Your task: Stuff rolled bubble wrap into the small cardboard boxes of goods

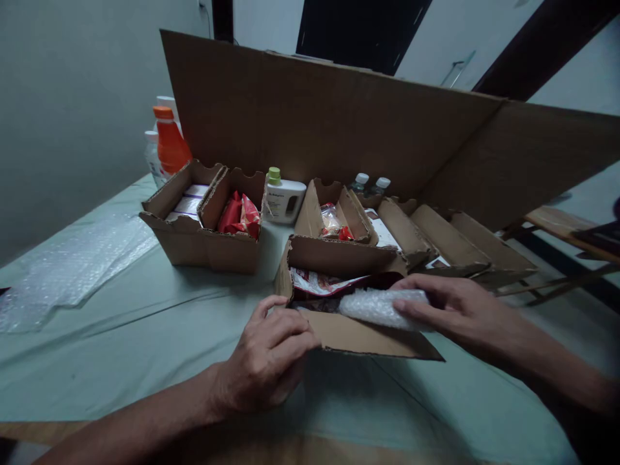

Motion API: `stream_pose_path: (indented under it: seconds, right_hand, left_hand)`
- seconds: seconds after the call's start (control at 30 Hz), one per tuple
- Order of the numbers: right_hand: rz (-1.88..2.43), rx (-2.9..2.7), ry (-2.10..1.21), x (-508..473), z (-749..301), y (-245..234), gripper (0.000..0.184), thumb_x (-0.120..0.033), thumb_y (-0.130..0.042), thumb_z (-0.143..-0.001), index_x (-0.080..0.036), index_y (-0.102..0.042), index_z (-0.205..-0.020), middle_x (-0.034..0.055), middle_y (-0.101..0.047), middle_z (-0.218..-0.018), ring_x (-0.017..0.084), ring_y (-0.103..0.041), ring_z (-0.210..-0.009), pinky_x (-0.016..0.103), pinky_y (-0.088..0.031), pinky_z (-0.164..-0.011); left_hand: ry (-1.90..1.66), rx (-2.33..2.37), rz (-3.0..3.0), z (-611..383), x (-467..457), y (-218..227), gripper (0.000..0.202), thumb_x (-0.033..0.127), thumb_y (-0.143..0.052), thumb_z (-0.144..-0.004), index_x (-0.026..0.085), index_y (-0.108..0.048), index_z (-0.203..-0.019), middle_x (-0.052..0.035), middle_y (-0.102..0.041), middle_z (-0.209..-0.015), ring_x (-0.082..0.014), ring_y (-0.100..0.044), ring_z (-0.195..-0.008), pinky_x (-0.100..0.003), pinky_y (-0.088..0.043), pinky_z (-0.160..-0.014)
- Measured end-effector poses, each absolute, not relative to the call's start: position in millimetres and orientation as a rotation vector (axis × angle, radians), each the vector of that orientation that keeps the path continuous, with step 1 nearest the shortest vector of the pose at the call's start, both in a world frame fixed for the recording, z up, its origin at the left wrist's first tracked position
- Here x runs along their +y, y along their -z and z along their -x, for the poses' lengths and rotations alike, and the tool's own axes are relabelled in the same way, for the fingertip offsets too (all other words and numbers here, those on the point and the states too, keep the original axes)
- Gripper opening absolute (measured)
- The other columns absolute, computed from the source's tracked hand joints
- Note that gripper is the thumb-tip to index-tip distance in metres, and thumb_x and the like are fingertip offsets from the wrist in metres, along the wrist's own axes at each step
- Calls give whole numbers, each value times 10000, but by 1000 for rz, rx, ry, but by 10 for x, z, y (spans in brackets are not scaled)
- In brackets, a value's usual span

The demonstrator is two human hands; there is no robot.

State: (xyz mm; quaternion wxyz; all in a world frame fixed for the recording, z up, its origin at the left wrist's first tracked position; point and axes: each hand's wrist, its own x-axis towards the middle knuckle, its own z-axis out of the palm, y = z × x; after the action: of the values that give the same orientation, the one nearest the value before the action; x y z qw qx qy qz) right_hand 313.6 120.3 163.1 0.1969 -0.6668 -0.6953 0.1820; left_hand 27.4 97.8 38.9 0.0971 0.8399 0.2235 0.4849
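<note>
Across the back of the table [159, 349] I see a large cardboard panel [290, 110] standing, with an orange bottle [172, 148] by its left end. A sheet of bubble wrap [82, 265] lies flat at far left. My right hand [450, 303] partly blocks the right-hand boxes [438, 229].

I count one white bottle with a green cap [285, 200], two white-capped bottles [370, 184] against the panel, two left-hand boxes [213, 248] side by side and at least four overlapping on the right.

Of the left pair, one holds white packs [191, 199], the other red packets [239, 213]. The nearest right-hand box holds a clear packet [331, 219]. In the front box [349, 255] lies a printed packet [322, 282]; my right hand grasps a bubble-wrapped bundle [371, 307] at its near side. My left hand [268, 355] bends over the near flap's [378, 337] left corner; whether it pinches the cardboard, I cannot tell.
</note>
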Motion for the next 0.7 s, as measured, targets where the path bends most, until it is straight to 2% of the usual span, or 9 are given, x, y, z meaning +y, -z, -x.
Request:
stream_pose_path:
  seconds: [0.13,0.3,0.37,0.5,0.63,0.7]
  right_hand:
    - [1898,-2099,-821,1429,-3087,-1509,370,-548,-604,-753,-205,-737,-713,51,-685,-673,163,-551,-530,255,-380,-433]
    - [1774,-1952,-1121,1476,-2939,-1254,385,-518,-543,-817,-187,-729,-878,9,-645,-644,142,-513,-521,245,-379,-462]
    - [1766,-2001,-1036,1494,-2893,-1148,351,-484,-527,-829,-191,-721,-842,11,-667,-679,154,-544,-569,255,-398,-509]
    - [1866,-2310,-653,1540,-2862,-1016,266,-347,-516,-850,-222,-736,-768,41,-748,-808,196,-634,-696,285,-412,-618]
    - [2183,-2456,-239,1575,-2771,-1037,225,-341,-590,-852,-238,-789,-867,88,-771,-838,236,-678,-716,298,-363,-597]
    - [2292,-2474,-142,1573,-2712,-1094,225,-356,-623,-849,-243,-798,-933,101,-781,-875,259,-699,-754,301,-360,-594]
  left_hand:
    - [-1487,669,-2466,-301,966,-217,341,62,-537,-830,199,-624,-1130,-93,-729,-1015,-244,-672,-1064,-487,-389,-1083]
    - [-1568,678,-2416,-326,987,-57,468,62,-508,-836,196,-570,-1280,-133,-724,-1146,-273,-629,-1189,-488,-422,-1061]
    - [-1557,659,-2436,-320,993,-19,484,64,-500,-837,175,-556,-1306,-158,-711,-1184,-287,-601,-1238,-497,-422,-1063]
    - [-1550,669,-2434,-303,986,24,499,76,-500,-854,168,-542,-1342,-175,-695,-1228,-301,-573,-1285,-505,-428,-1061]
    - [-1567,665,-2409,-308,980,16,507,86,-496,-870,195,-537,-1364,-161,-699,-1231,-300,-588,-1270,-506,-442,-1049]
    - [-1588,660,-2397,-313,984,-18,506,69,-497,-863,183,-546,-1353,-164,-699,-1221,-298,-589,-1267,-499,-456,-1037]
